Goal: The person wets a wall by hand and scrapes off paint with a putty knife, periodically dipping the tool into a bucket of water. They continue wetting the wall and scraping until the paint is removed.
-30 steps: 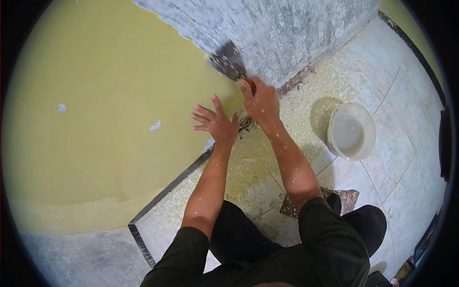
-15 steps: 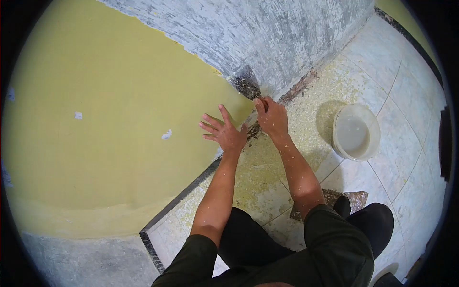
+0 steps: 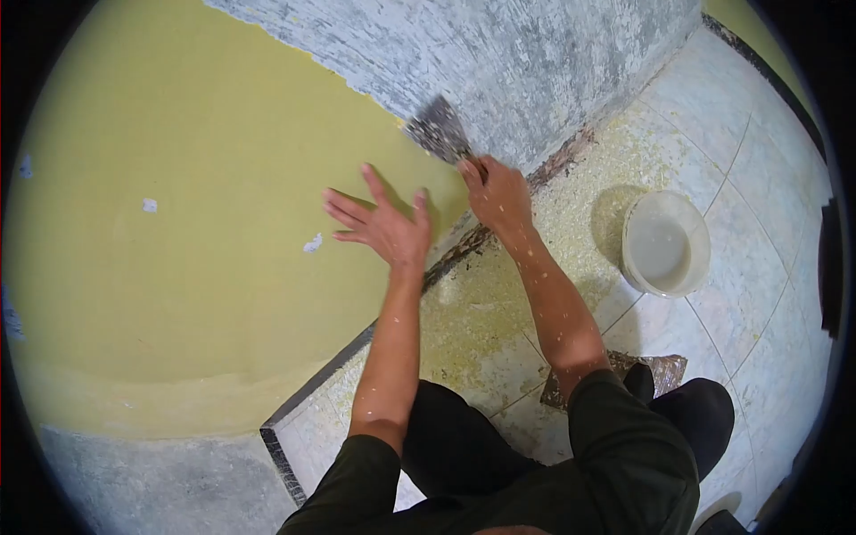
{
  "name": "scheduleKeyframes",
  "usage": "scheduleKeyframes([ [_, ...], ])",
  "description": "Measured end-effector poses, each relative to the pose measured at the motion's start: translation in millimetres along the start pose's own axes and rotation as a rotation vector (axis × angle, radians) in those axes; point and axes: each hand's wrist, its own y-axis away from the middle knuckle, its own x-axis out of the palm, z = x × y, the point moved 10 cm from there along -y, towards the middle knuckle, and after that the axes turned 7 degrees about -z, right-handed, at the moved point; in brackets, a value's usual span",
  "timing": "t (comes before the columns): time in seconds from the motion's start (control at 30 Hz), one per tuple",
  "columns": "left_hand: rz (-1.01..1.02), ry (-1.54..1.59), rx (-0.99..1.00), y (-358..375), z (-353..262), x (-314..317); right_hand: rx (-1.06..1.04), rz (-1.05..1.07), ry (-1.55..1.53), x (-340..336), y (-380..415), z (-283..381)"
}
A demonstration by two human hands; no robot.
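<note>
My right hand (image 3: 500, 195) is wrapped round the handle of a paint scraper (image 3: 439, 131). Its wide blade, speckled with paint bits, lies at the ragged border between the yellow paint (image 3: 214, 214) and the scraped grey-white wall (image 3: 535, 71). To the left, my left hand (image 3: 389, 226) has its fingers spread over the yellow wall and holds nothing. Pale flecks dot both forearms.
A white bucket (image 3: 704, 245) with cloudy liquid stands on the tiled floor at right. Yellow paint chips (image 3: 481, 312) cover the floor along the wall's foot. A brown flat piece (image 3: 664, 370) lies by my knee. A dark skirting strip (image 3: 321, 379) edges the wall.
The scraper and my right hand have moved up and left along the paint border. My left hand has shifted left and a little up across the yellow wall, fingers still spread.
</note>
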Motion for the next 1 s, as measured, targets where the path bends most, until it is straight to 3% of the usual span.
scheduleKeyframes([
  [0.1,0.061,-0.111,-0.025,-5.4,11.7,10.1,-0.033,0.053,0.073,1.4,-8.5,9.4],
  [0.2,0.136,-0.126,-0.055,-6.1,12.2,12.8,-0.041,0.005,-0.079,0.1,2.7,-12.3],
  [0.27,0.149,-0.127,-0.057,-7.7,10.1,13.1,0.043,0.040,0.068,5.8,4.7,-34.4],
  [0.4,0.162,-0.120,-0.091,-6.6,6.8,15.1,0.071,0.020,-0.070,2.1,-6.5,-1.5],
  [0.47,0.177,-0.110,-0.089,-5.7,4.9,17.4,-0.025,0.000,-0.053,5.0,-11.0,7.7],
  [0.57,0.206,-0.106,-0.107,-8.1,5.6,16.0,0.025,0.031,-0.030,0.4,1.4,-15.7],
  [1.0,0.314,-0.131,-0.073,-3.8,8.7,11.6,-0.032,0.034,-0.021,-1.2,-0.1,-2.1],
])
